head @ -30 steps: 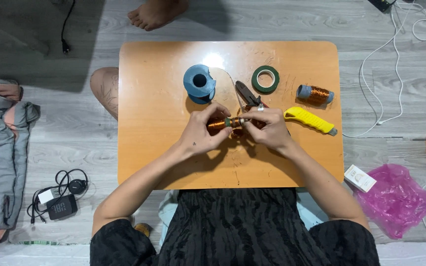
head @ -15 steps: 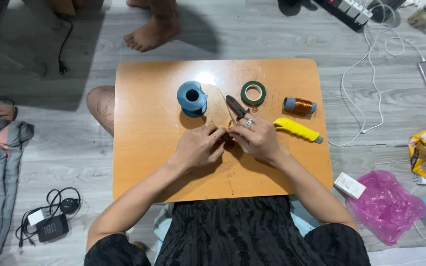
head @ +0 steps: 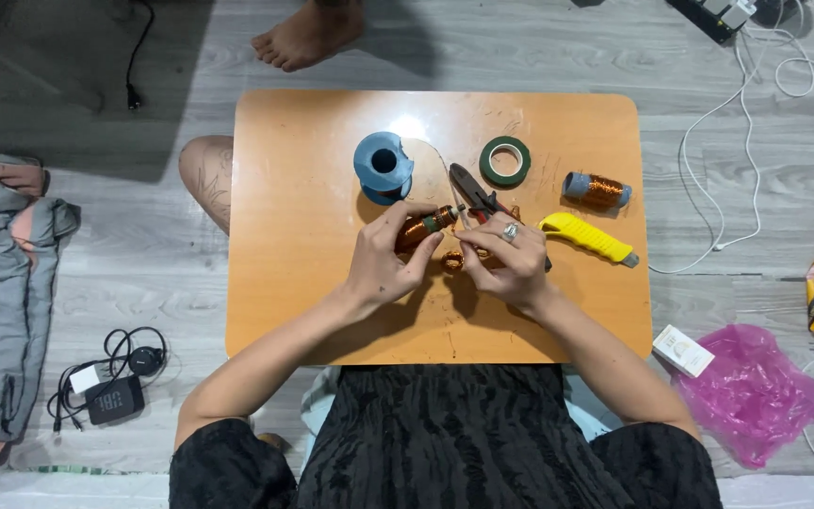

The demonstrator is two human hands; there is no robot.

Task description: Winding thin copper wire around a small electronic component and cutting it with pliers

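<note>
Head view: left hand (head: 383,264) grips copper spool (head: 423,229); right hand (head: 511,259) pinches wire coil (head: 452,261).

— What is seen from above the small orange table (head: 313,302)?

— A seated person's left hand (head: 383,264) grips a spool of copper wire (head: 423,229) near the table's centre; the right hand (head: 511,259), a ring on one finger, pinches a small copper coil (head: 452,261) just beside it.

— And around them?

— Toward the table's far edge, a blue spool (head: 382,167) and a roll of green tape (head: 505,161). Dark-handled pliers (head: 471,187) lie between these, reaching under the right hand. At the table's right side, a second copper spool (head: 597,190) and, nearer the person, a yellow utility knife (head: 586,238).

— Beyond the table?

— A bare foot (head: 308,33) on the floor past its far edge.
</note>
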